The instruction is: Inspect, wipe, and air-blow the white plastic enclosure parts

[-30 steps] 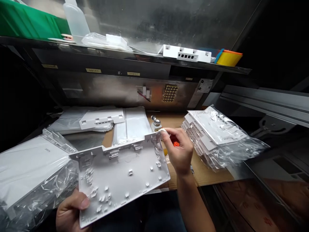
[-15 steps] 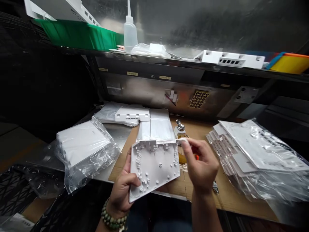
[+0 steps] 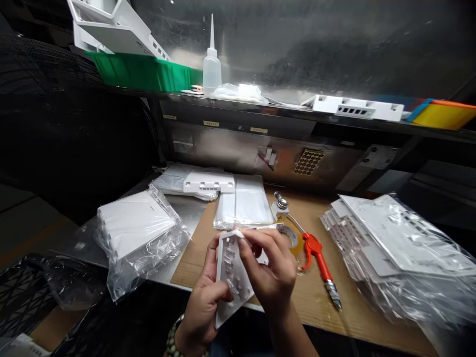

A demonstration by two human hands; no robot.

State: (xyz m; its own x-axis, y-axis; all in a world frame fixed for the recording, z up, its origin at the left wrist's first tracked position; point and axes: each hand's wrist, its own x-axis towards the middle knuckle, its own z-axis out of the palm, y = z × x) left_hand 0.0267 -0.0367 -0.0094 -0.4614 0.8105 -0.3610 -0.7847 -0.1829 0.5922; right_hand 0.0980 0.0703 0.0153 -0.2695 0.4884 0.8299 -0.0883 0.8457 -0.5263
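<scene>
My left hand is closed around a white plastic housing panel, thumb on its inner face among small posts and ribs. The panel stands tilted, its narrow side toward me. At its top corner my right hand pinches a small white wad that looks like cloth, pressed against the edge. My right fingers hide part of the panel. Just beyond my right hand lie a roll of clear tape and a red air blow gun.
Bagged white panels are stacked at right, and a bagged housing lies at left. Flat plastic bags and a pump bottle stand behind. The shelf above carries a green bin and a squeeze bottle.
The panel has turned from face-on to nearly edge-on. My right hand has moved left and down along with it, now at its top corner, uncovering the red blow gun and tape roll.
</scene>
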